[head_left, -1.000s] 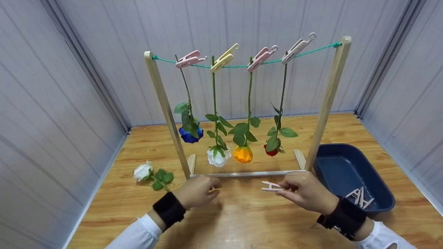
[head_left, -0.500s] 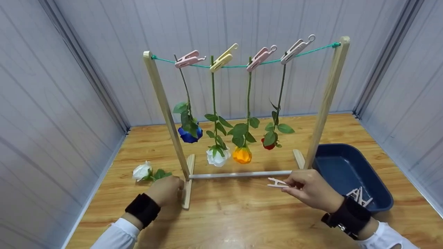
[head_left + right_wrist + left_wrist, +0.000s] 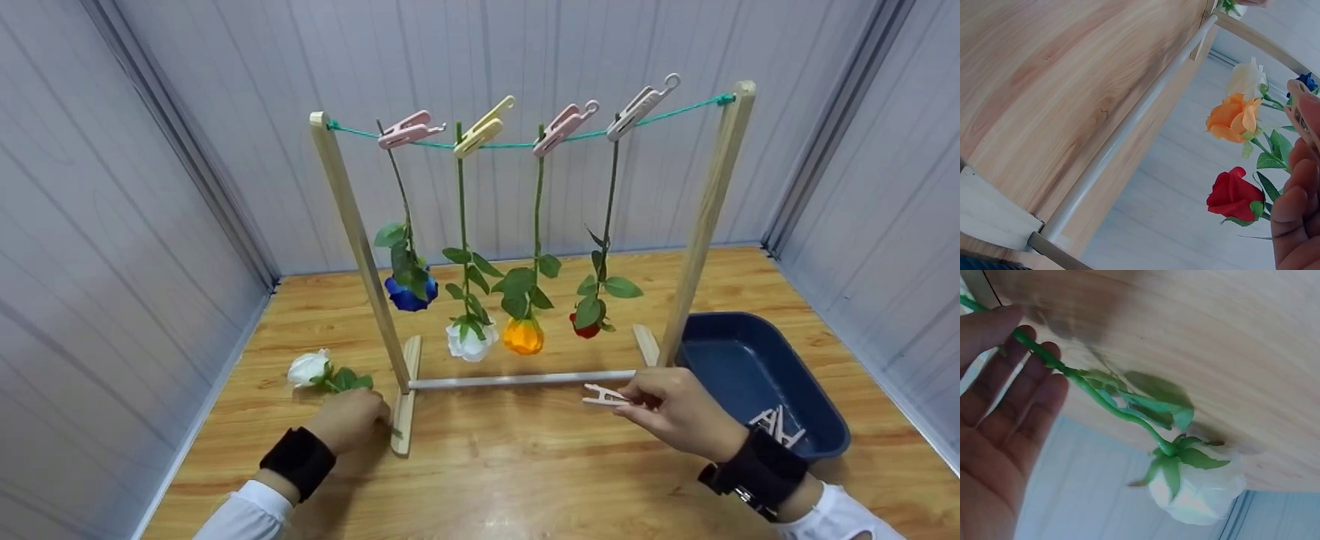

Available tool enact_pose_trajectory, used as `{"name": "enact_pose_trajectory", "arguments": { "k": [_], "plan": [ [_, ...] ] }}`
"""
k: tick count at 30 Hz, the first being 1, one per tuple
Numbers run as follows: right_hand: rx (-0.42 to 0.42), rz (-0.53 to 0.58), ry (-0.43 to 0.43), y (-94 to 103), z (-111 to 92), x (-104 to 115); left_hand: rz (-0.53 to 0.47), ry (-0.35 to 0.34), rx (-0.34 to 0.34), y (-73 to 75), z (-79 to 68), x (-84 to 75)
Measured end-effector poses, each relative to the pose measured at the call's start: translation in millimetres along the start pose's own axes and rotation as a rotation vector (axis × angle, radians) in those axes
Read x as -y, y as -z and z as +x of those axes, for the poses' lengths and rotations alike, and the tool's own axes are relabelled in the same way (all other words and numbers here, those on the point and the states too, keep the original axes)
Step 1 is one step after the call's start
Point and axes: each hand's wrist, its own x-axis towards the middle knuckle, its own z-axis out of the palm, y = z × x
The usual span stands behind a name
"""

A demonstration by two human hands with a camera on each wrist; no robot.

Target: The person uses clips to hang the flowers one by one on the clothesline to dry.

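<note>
A white rose [image 3: 309, 370] lies on the table at the left, its green stem [image 3: 1109, 403] running between the thumb and fingers of my left hand [image 3: 349, 420]. That hand pinches the stem; in the head view its fingertips are hidden. My right hand [image 3: 679, 409] holds a pale pink clothespin [image 3: 604, 396] between thumb and fingers, in front of the rack's right post. Four-legged wooden rack aside, a green cord [image 3: 517, 145] carries a blue rose [image 3: 412, 291], another white rose [image 3: 472, 340], an orange rose [image 3: 523, 336] and a red rose [image 3: 586, 324], hanging head down from clothespins.
The rack's left post [image 3: 360, 247] and right post [image 3: 709, 225] stand upright, joined low down by a white bar [image 3: 517, 380]. At the right, a dark blue basin [image 3: 806, 375] contains several pale clothespins [image 3: 778, 426]. Panelled walls [image 3: 135, 225] enclose the table.
My left hand has moved left and taken hold of the white rose's stem. The right hand has shifted slightly right with the clothespin. The red rose has swayed a little.
</note>
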Motion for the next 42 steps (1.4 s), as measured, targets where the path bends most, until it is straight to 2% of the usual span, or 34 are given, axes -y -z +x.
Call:
{"name": "enact_pose_trajectory", "arguments": {
  "k": [5, 9, 14, 20, 29, 36, 42],
  "plan": [
    [0.005, -0.009, -0.012, 2.6, 0.4, 0.5, 0.146, -0.113, -0.105, 7.6, -1.4, -1.6],
    [0.003, -0.023, 0.002, 3.8, 1.1, 1.1, 0.225, -0.146, -0.138, 14.3, -0.2, -8.1],
    [-0.012, -0.030, 0.026, 5.2, 3.0, 2.1, 0.216, -0.178, -0.153, 25.4, 5.0, -26.5],
    [-0.029, -0.027, 0.031, 14.3, 9.7, 4.9, 0.178, -0.209, -0.186, 38.1, 19.1, -54.6],
    [0.005, -0.041, 0.025, 48.3, 34.0, 8.7, 0.013, -0.266, -0.285, 54.4, 47.0, -94.6],
    [0.066, -0.072, -0.018, 77.3, 55.6, 14.7, -0.245, -0.303, -0.341, 66.6, 74.3, -122.6],
    [0.081, -0.104, -0.017, 94.7, 71.5, 17.8, -0.415, -0.400, -0.377, 74.7, 101.7, -145.6]
  ]
}}
